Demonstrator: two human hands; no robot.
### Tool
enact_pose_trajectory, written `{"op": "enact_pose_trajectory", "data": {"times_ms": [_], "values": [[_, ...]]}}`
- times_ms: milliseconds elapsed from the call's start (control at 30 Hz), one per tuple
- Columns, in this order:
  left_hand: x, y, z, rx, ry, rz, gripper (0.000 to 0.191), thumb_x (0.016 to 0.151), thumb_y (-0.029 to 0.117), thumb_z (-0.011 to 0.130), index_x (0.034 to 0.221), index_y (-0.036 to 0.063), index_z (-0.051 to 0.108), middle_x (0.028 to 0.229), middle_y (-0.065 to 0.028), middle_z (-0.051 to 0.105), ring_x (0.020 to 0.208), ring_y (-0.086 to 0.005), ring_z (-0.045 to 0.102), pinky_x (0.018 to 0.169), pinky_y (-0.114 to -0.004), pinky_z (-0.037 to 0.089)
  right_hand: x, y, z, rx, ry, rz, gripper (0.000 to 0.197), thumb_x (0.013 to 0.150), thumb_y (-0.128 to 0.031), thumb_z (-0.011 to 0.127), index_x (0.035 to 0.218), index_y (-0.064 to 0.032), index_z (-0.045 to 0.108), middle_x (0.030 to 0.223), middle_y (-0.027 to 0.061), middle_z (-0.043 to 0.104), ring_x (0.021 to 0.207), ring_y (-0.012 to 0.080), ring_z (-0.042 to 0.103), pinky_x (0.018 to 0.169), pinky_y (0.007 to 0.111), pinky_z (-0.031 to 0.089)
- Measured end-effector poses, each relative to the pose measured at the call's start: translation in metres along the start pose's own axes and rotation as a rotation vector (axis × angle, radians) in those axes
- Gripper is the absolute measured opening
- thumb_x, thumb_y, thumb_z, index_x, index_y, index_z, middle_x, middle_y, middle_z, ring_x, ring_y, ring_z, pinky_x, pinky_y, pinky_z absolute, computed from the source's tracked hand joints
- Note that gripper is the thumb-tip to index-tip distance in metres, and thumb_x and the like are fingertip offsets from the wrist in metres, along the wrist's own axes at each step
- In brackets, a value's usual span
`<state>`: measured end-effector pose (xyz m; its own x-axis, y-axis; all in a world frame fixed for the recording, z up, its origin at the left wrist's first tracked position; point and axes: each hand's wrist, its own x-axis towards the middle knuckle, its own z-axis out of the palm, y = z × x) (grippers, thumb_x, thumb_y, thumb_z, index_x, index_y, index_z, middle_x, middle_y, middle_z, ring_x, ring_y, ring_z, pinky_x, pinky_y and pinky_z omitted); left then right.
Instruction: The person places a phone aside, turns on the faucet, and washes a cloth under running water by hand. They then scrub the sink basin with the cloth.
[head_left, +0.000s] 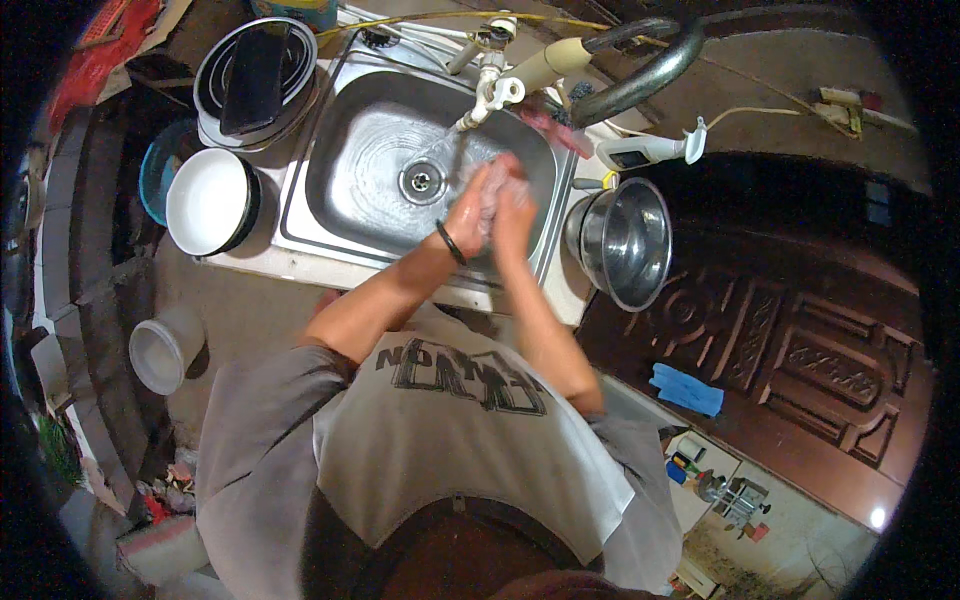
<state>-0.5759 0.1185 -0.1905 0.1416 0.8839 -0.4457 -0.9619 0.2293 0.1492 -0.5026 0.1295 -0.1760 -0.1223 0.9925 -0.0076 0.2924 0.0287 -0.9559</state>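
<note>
Over the right part of a stainless steel sink (360, 225), my left hand (469, 214), with a black band on its wrist, and my right hand (514, 214) are pressed together. Between them is a wet, pale pinkish thing (493, 187), blurred, perhaps a cloth or a piece of food; its kind cannot be told. Water runs from a white plastic tap (487, 94) just beyond the hands and spreads around the drain (421, 182).
Left of the sink stand a white bowl (206, 201) and stacked round pans with a black phone (259, 79) on top. Metal bowls (637, 244) and a yellow-handled tool (596, 182) lie to the right. A thick curved pipe (649, 79) arches behind.
</note>
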Motion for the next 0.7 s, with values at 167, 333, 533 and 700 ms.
{"op": "enact_pose_trajectory", "data": {"times_ms": [167,333,533,700], "values": [[0.013,-0.022,-0.045,0.134,-0.017,0.157,0.04,0.093,0.041,0.044,0.117,0.0103,0.05,0.106,-0.0028,0.056,0.095,-0.0156,0.055,0.086,-0.03,0.044,-0.015,-0.017,0.021,-0.14,-0.042,-0.295,0.038,0.085,-0.012,0.05,0.12,-0.0002,0.054,0.126,0.0107,0.053,0.112,0.0174,0.05,0.096,0.032,0.039],[0.005,-0.013,-0.022,-0.059,-0.347,0.103,0.037,0.093,0.032,0.043,0.123,0.0098,0.05,0.116,-0.006,0.057,0.106,-0.0181,0.054,0.094,-0.029,0.041,0.005,0.041,-0.023,-0.006,-0.138,0.172,0.045,0.083,-0.02,0.061,0.124,-0.0043,0.051,0.122,0.014,0.056,0.111,0.0232,0.054,0.095,0.031,0.041],[-0.028,-0.002,0.0,0.013,-0.009,0.035,0.036,0.095,0.034,0.043,0.125,0.0151,0.049,0.108,-0.0028,0.059,0.095,-0.0149,0.058,0.086,-0.027,0.046,0.002,0.015,-0.001,-0.263,-0.064,-0.076,0.045,0.081,-0.018,0.062,0.122,-0.0024,0.05,0.122,0.014,0.055,0.108,0.0267,0.056,0.09,0.036,0.045],[0.011,-0.001,-0.02,-0.104,-0.307,0.061,0.035,0.097,0.029,0.04,0.125,0.0088,0.047,0.116,-0.0046,0.057,0.102,-0.0138,0.056,0.087,-0.03,0.047,-0.01,0.022,0.001,-0.087,0.021,-0.199,0.039,0.083,-0.011,0.054,0.12,-0.0005,0.054,0.118,0.0098,0.058,0.107,0.0193,0.055,0.093,0.033,0.042]]}}
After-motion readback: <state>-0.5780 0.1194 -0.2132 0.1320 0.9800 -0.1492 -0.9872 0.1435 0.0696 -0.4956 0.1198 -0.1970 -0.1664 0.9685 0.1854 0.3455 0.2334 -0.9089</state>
